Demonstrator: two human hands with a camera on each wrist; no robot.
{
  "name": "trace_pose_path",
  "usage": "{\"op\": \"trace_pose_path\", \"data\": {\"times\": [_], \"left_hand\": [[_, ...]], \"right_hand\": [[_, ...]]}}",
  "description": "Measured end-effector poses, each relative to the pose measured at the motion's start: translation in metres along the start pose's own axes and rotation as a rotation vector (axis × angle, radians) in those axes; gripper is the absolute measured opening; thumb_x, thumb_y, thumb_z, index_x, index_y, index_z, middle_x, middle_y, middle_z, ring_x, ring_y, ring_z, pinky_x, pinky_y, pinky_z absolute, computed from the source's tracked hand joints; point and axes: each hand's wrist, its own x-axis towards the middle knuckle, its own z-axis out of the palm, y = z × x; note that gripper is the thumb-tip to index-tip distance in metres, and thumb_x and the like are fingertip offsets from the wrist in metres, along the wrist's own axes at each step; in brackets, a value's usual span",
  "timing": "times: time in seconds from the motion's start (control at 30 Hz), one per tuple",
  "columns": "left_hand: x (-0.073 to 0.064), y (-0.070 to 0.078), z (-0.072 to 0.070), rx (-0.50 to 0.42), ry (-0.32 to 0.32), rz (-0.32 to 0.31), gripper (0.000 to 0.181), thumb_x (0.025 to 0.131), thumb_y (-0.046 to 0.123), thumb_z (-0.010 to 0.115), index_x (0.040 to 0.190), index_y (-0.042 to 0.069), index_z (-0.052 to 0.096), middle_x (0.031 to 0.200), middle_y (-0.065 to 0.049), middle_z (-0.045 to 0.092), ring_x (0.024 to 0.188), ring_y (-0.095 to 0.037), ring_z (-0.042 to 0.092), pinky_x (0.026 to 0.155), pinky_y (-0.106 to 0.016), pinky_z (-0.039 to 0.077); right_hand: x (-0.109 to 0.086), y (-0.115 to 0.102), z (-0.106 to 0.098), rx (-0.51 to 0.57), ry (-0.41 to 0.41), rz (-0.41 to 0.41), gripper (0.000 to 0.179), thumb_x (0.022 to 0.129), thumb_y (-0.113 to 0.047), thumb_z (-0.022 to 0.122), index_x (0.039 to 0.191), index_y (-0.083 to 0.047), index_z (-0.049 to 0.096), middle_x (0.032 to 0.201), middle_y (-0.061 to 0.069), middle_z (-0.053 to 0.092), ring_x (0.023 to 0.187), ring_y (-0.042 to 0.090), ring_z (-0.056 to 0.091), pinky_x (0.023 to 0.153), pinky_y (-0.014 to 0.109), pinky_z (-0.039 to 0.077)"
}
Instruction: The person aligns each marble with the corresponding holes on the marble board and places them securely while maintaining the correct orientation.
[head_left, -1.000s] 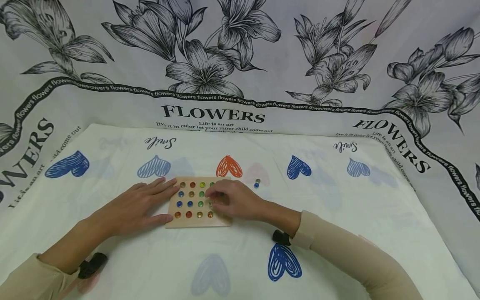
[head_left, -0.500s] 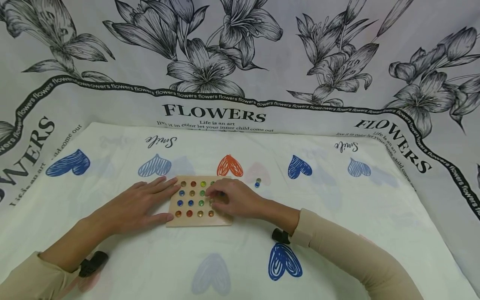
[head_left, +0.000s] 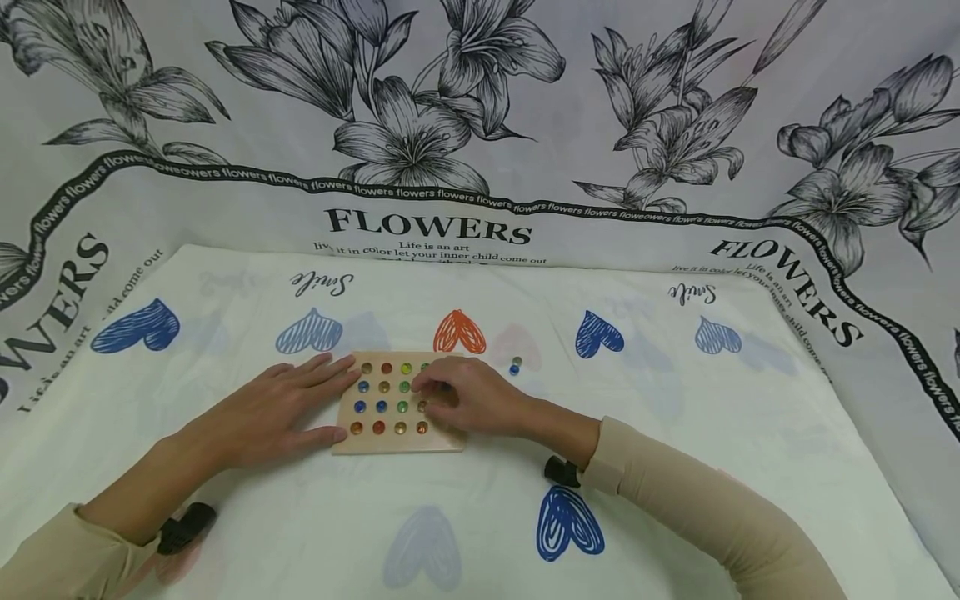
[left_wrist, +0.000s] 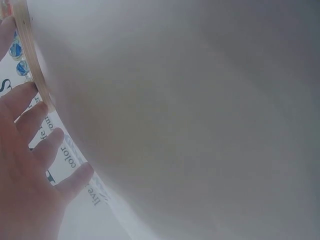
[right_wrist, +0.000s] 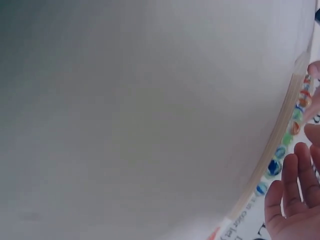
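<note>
A pale wooden board (head_left: 397,445) lies on the cloth, holding rows of coloured glass marbles (head_left: 382,407). My left hand (head_left: 258,412) rests along its left edge, fingers straight and touching the rim, thumb lower on the same side. Over the right part of the board is my right hand (head_left: 480,396), index finger and thumb bent down among the right-hand marbles. Whether a marble is between those fingertips is hidden. That hand also covers part of the rightmost marbles. In the right wrist view, the right hand's other fingers (right_wrist: 291,175) are loosely extended beside the marbles.
Two loose marbles (head_left: 515,367) lie on the white cloth (head_left: 645,392) right of the board. The cloth bears printed hearts. Behind it hangs a flower-printed backdrop (head_left: 540,125). Each wrist wears a black camera, such as the right one (head_left: 561,472).
Between the frames the whole head view shifts very slightly. Both hands stay in place at the board, with at most a tiny motion of the right fingertips. The two loose marbles have not moved.
</note>
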Motion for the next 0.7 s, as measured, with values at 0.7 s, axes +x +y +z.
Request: {"op": "trace_pose_path", "data": {"times": [0.7], "left_hand": [[0.0, 0.002, -0.001, -0.006, 0.006, 0.005, 0.077, 0.093, 0.068, 0.049, 0.152, 0.02, 0.043, 0.159, -0.001, 0.036, 0.145, -0.037, 0.033, 0.108, -0.065, 0.034]], "right_hand": [[-0.042, 0.042, -0.047, 0.039, 0.205, 0.099, 0.031, 0.088, -0.003, 0.073, 0.118, -0.006, 0.068, 0.104, 0.006, 0.073, 0.095, 0.015, 0.063, 0.083, 0.039, 0.055]]}}
